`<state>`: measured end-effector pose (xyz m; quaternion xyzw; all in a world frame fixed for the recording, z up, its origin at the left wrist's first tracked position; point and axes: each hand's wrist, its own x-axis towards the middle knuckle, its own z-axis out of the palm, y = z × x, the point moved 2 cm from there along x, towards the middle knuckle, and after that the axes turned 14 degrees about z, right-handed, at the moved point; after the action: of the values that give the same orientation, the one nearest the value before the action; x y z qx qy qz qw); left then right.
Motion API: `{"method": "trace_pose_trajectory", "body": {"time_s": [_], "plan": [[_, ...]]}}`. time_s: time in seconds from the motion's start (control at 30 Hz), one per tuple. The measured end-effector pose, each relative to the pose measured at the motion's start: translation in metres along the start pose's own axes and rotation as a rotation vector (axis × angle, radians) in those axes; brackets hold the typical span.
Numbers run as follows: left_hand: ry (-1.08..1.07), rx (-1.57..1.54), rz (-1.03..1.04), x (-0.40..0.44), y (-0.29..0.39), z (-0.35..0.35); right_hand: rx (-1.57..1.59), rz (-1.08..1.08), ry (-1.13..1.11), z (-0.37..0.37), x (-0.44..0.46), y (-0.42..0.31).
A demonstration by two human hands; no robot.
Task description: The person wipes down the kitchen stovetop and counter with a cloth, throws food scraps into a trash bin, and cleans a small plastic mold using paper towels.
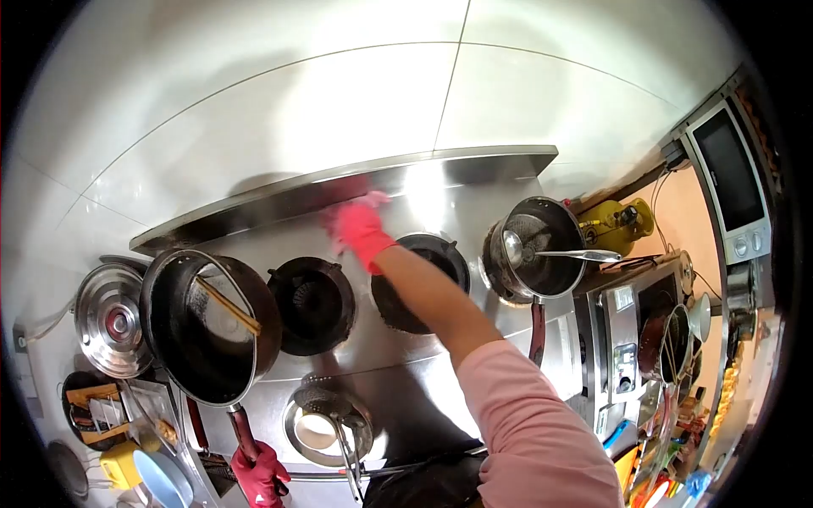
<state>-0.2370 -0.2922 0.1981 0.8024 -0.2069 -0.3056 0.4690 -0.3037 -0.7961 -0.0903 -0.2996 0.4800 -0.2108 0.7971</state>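
My right hand [360, 230], in a pink-red glove, reaches to the steel stove top [339, 368] behind the burners, near the raised back edge; it is blurred and what it holds, if anything, cannot be made out. My left hand [260, 476], in a dark red glove, is closed around the handle of a large black pan [190, 339] at the left. Wooden chopsticks [229, 305] lie across that pan. Between the pans sit a left burner [311, 305] and a right burner [423, 279], partly behind my right forearm.
A second pan [546, 241] with a ladle [576, 254] stands on the right. A steel bowl [360, 427] with utensils is at the front. A steel lid [113, 320] is at the far left; a yellow gas cylinder [616, 227] stands beyond the right pan.
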Motion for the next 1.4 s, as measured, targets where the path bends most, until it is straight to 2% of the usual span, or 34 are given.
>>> {"method": "trace_pose_trajectory", "body": {"time_s": [0.07, 0.1, 0.17, 0.27, 0.37, 0.4, 0.47, 0.5, 0.57, 0.63, 0.67, 0.7, 0.73, 0.8, 0.83, 0.87, 0.9, 0.97, 1.0, 1.03, 1.07, 1.1, 1.13, 1.17, 1.23, 1.3, 1.37, 1.4], "plan": [[0.011, -0.007, 0.003, 0.002, -0.005, -0.002, -0.076, -0.02, 0.039, -0.095, 0.007, -0.017], [0.019, -0.012, 0.013, 0.002, -0.001, 0.001, -0.044, -0.056, 0.078, -0.171, 0.038, -0.012], [-0.019, -0.021, -0.032, 0.004, 0.002, -0.001, 0.392, -0.091, 0.086, -0.169, -0.084, -0.089], [-0.01, -0.099, -0.054, 0.007, -0.013, -0.012, 0.302, -0.302, 0.307, -0.186, -0.079, -0.104], [0.0, -0.054, -0.073, 0.006, -0.007, -0.014, 0.22, -0.493, 0.571, -0.207, -0.059, -0.088], [0.002, -0.04, -0.062, 0.007, -0.005, -0.013, 0.21, -0.497, 0.533, -0.186, -0.035, -0.07], [-0.001, -0.033, -0.033, 0.01, -0.003, -0.01, 0.106, -0.208, 0.359, -0.094, 0.016, -0.043], [-0.003, -0.038, -0.015, 0.011, -0.001, -0.008, 0.04, -0.301, 0.034, -0.029, -0.028, -0.046], [-0.022, -0.078, -0.002, 0.014, 0.004, -0.006, 0.345, -0.184, -0.131, 0.06, 0.013, -0.022], [-0.052, -0.142, -0.022, 0.015, 0.007, -0.012, 0.372, 0.02, -0.044, 0.1, 0.015, -0.024], [-0.062, -0.179, -0.038, 0.015, 0.007, -0.014, 0.339, -0.001, -0.006, 0.093, 0.015, -0.029], [0.05, -0.079, 0.053, 0.015, 0.013, -0.003, 0.297, -0.019, 0.033, 0.078, 0.022, -0.03], [0.062, -0.027, 0.009, 0.021, 0.018, -0.001, 0.254, -0.035, 0.074, 0.062, 0.029, -0.032], [0.089, 0.07, -0.118, 0.019, 0.022, -0.004, -0.181, -0.168, 0.033, -0.023, -0.005, -0.072], [0.08, 0.02, -0.044, 0.018, 0.018, -0.006, -0.48, -0.282, 0.094, -0.076, -0.039, -0.093], [0.112, -0.026, 0.034, 0.023, -0.016, -0.017, -0.798, -0.402, 0.26, -0.126, -0.079, -0.117], [0.12, -0.057, 0.049, 0.022, -0.026, -0.02, -0.86, -0.442, 0.427, -0.168, -0.112, -0.141], [0.117, -0.088, 0.019, 0.021, -0.032, -0.021, -0.292, -0.378, 0.729, -0.205, -0.141, -0.166], [0.104, -0.082, -0.028, 0.018, -0.03, -0.021, 0.015, -0.416, 0.859, -0.223, -0.156, -0.178], [0.095, -0.074, -0.072, 0.015, -0.027, -0.021, 0.218, -0.638, 0.849, -0.307, -0.094, -0.173], [0.084, -0.062, -0.115, 0.013, -0.023, -0.022, 0.186, -0.587, 0.885, -0.27, -0.125, -0.178], [0.074, -0.049, -0.121, 0.011, -0.019, -0.021, 0.158, -0.58, 1.029, -0.275, -0.094, -0.172], [0.059, -0.037, -0.13, 0.01, -0.018, -0.019, 0.137, -0.587, 0.962, -0.259, -0.077, -0.163], [0.08, -0.029, -0.095, 0.012, -0.02, -0.017, 0.103, -0.578, 0.783, -0.222, -0.057, -0.148], [0.092, -0.001, -0.022, 0.016, -0.028, -0.011, 0.008, -0.501, 0.407, -0.124, -0.02, -0.108], [0.046, -0.055, 0.0, 0.021, -0.021, -0.005, 0.007, -0.395, 0.137, -0.023, 0.009, -0.069], [0.037, -0.098, 0.011, 0.025, -0.013, 0.002, 0.167, -0.223, 0.083, 0.033, 0.026, -0.05], [0.027, -0.155, 0.016, 0.029, -0.017, 0.002, 0.226, -0.115, 0.113, 0.036, 0.025, -0.056]]}}
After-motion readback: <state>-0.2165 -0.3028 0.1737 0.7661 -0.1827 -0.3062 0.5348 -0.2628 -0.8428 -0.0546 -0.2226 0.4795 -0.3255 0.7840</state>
